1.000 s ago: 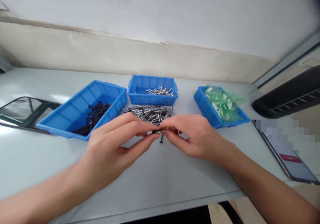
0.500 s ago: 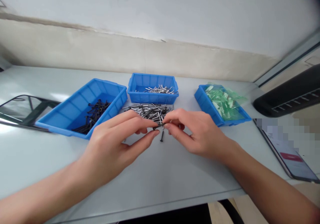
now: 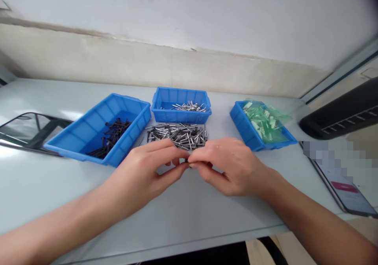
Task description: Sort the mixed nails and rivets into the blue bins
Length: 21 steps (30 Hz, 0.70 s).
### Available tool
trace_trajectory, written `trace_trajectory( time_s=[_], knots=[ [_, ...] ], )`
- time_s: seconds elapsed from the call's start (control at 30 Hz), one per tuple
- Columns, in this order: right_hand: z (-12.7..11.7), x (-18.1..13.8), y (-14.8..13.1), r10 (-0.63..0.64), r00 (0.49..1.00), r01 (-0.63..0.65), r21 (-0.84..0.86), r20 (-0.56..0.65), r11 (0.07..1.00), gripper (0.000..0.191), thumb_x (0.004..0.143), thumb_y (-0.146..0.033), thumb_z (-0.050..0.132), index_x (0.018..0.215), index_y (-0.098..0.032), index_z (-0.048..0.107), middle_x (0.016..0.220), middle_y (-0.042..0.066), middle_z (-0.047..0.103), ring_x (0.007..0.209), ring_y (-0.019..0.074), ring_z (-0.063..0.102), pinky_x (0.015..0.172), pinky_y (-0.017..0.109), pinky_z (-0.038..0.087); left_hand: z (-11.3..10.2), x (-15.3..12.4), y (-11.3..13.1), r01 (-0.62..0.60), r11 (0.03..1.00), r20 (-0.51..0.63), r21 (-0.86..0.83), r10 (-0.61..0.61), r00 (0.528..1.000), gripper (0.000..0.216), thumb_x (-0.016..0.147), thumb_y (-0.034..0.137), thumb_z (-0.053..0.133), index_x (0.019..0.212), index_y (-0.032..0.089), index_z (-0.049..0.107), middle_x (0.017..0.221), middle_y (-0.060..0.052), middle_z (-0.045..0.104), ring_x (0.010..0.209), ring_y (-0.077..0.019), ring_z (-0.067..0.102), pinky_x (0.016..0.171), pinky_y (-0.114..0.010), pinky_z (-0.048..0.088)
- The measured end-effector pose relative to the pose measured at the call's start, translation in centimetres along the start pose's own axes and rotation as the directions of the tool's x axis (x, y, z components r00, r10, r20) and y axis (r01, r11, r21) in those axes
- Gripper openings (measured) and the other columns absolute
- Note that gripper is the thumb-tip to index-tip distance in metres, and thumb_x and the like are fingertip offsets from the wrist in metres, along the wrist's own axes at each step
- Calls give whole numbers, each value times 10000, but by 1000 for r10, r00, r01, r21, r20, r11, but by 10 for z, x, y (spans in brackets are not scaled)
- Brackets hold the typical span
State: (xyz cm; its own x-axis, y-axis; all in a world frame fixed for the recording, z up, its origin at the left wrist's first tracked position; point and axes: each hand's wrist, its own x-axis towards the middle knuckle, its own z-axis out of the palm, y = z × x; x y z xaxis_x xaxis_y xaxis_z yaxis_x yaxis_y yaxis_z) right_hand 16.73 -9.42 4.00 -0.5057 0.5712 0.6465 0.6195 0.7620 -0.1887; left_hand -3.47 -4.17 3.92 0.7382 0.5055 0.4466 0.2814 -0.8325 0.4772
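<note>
Nail (image 3: 187, 162) — between (left grip (image 3: 141, 171), right grip (image 3: 233, 164))

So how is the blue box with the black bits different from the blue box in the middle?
The left blue box is bigger than the middle blue box. The left blue box holds black screws; the middle blue box holds shiny silver nails. The left blue box sits slanted; the middle blue box sits square to the wall. Both are blue, open-topped plastic.

left hand (image 3: 144, 172): is pinching fingertips together
right hand (image 3: 233, 166): is touching the left fingertips
nail pile (image 3: 177, 133): is lying just behind
</note>
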Motion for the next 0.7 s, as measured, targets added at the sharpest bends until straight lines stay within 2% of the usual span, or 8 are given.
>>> trace_trajectory(
  time_s=[0.2,0.27,0.47,0.57,0.7],
  knots=[
    [0,1,-2,-22,999,22,-17,30,1000,99,890,-129,482,891,-163,576,715,-34,660,555,83,468,557,222,389,-2,-1,1,-11,1000,-8,-19,10,1000,93,878,159,571,860,197,653,736,56,595,652,-39,557,583,-110,423],
    [-1,1,-1,-11,1000,11,-20,6,1000,94,891,-127,492,903,-157,580,747,-27,669,584,80,496,590,216,403,-3,-1,2,6,1000,-38,-9,-7,999,81,873,160,584,870,204,652,728,58,587,649,-39,553,589,-108,431],
    [-6,0,3,81,996,-83,-53,-26,995,90,904,-157,516,940,-148,598,648,-48,586,589,69,516,594,194,390,-6,0,7,57,997,-162,49,-48,986,58,861,211,614,893,206,663,677,39,559,608,-59,538,463,-122,399],
    [-6,-1,4,108,994,-106,-61,23,992,93,912,-160,512,959,-143,591,677,-35,601,602,78,536,584,205,387,-7,-1,9,20,996,-235,85,1,972,43,853,204,628,881,198,660,684,34,581,614,-68,551,556,-154,455],
    [-3,-2,3,144,985,-142,-28,91,989,123,957,-188,463,1004,-150,569,772,-10,656,667,97,597,609,218,408,-5,-2,10,-48,994,-249,102,72,966,50,850,192,643,899,202,637,749,23,621,658,-78,587,627,-182,489]
  ],
)
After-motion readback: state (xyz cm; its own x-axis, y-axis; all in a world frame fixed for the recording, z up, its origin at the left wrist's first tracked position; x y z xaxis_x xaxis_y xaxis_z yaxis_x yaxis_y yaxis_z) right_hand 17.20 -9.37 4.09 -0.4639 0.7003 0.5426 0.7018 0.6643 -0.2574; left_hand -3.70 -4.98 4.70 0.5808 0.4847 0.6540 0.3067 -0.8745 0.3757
